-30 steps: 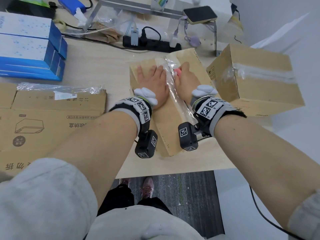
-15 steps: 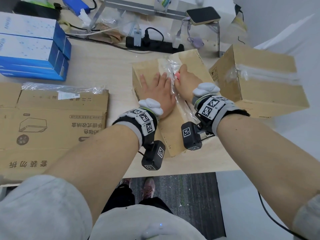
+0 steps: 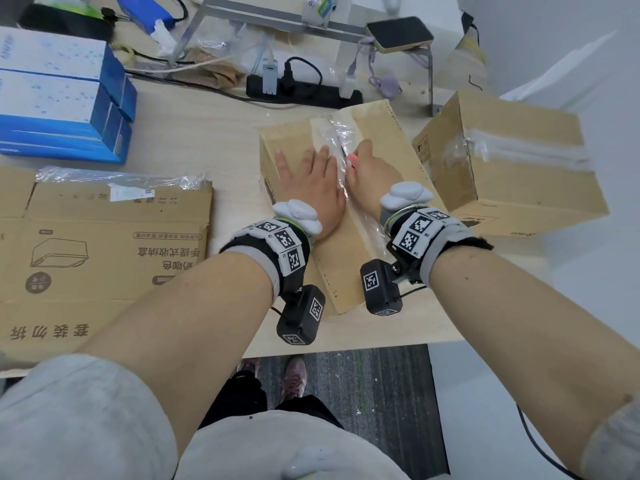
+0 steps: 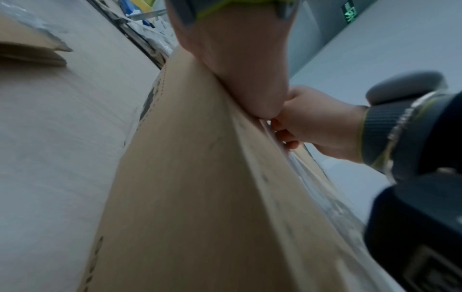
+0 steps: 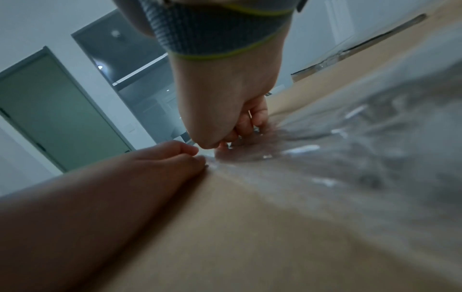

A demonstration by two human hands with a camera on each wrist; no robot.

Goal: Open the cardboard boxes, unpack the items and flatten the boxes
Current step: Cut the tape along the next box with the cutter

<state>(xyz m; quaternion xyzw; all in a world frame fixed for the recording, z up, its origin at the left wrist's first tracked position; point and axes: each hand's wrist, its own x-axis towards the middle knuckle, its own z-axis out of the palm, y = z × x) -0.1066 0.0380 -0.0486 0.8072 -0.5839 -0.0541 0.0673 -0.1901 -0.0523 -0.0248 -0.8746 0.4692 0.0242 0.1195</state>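
The sealed cardboard box (image 3: 332,202) is shown lying on the table (image 3: 207,133), with its long axis running away from the person and slightly leftward. A strip of clear tape (image 3: 341,161) is laid along that axis, down the middle seam of the box top. The left hand (image 3: 311,181) is pressed flat on the box top to the left of the tape, fingers straight and spread, its edge just beside the seam. The right hand (image 3: 372,174) is placed directly on the tape line, to the right of the left hand and touching it; its fingers are clenched around a small tool (image 3: 351,160), of which only a pink tip is seen, so its kind cannot be told. The seam is judged to be the line of the coming cut, and the right hand is already on it. A second taped box (image 3: 512,168) stands right of the box, and flattened cardboard (image 3: 104,244) lies well to its left.
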